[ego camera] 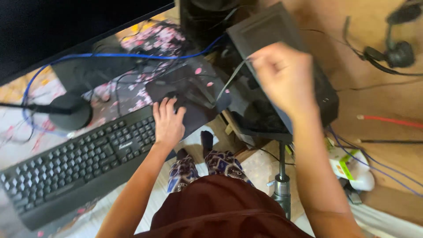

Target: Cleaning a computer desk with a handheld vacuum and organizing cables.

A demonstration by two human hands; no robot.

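My left hand [168,120] rests flat, fingers spread, on the right end of a black keyboard [75,163] and the edge of the dark flowered desk mat [132,94]. It holds nothing. My right hand [284,77] is raised and blurred over a black computer case [264,31]. Its fingers are pinched on a thin grey strap or cable [231,79] that runs down to the left toward the desk.
A black monitor [57,31] with its stand [70,110] fills the upper left. A blue cable [132,56] crosses the desk. A headset [396,48] lies at the upper right, red and black wires [387,121] at the right. A metal pole [282,185] stands beside my knees.
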